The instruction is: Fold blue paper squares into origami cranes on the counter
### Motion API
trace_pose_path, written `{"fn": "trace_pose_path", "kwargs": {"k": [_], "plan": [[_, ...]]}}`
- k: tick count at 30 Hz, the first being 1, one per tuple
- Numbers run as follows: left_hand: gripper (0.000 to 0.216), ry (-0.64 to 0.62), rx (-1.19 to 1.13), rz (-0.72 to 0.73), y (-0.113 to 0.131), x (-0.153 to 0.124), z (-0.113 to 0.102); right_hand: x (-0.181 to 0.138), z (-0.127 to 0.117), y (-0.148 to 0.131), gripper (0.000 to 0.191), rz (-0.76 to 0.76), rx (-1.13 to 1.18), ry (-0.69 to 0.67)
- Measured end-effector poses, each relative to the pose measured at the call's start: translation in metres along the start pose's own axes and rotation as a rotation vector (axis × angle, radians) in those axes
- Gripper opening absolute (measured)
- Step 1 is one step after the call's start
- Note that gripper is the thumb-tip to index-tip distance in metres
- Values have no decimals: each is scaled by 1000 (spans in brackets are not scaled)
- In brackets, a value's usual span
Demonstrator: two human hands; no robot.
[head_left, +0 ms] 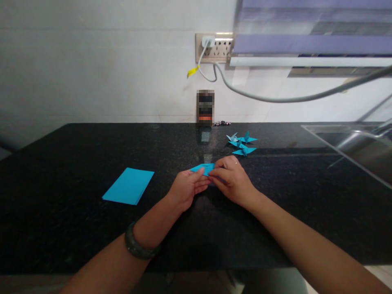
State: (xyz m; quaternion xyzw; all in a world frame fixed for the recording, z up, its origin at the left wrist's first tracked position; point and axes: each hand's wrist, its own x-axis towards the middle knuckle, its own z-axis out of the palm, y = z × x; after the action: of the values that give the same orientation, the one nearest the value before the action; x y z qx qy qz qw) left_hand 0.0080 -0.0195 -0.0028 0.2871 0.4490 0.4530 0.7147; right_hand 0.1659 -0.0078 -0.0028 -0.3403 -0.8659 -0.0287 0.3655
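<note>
Between my two hands is a piece of folded blue paper (pixel 206 168), held a little above the dark countertop (pixel 171 147). My left hand (pixel 187 187) supports it from the left, with the thumb pressed on top and the fingers beneath. Fingertips of my right hand (pixel 231 179) pinch its right end and cover part of it. Beyond my right hand lie several folded paper cranes (pixel 244 150), most of them blue and one paler. To the left of my left hand rests a stack of square blue paper sheets (pixel 128 185).
An upright phone (pixel 205 108), its screen blurred, leans against the wall with a beaded strap (pixel 223 123) beside it. A steel sink (pixel 352 143) is set in the counter at right. A grey cable (pixel 275 99) hangs below the wall socket (pixel 214 47).
</note>
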Motion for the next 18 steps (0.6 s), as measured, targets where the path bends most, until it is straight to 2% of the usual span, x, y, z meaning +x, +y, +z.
{"fn": "trace_pose_path", "kwargs": {"k": [5, 10, 18], "plan": [[14, 26, 1, 10, 0, 0, 2, 2, 1, -1, 19, -10, -39, -100], [11, 47, -10, 27, 0, 0, 3, 3, 5, -5, 16, 109, 29, -152], [21, 48, 32, 70, -4, 2, 1, 2, 14, -9, 11, 315, 287, -53]]}}
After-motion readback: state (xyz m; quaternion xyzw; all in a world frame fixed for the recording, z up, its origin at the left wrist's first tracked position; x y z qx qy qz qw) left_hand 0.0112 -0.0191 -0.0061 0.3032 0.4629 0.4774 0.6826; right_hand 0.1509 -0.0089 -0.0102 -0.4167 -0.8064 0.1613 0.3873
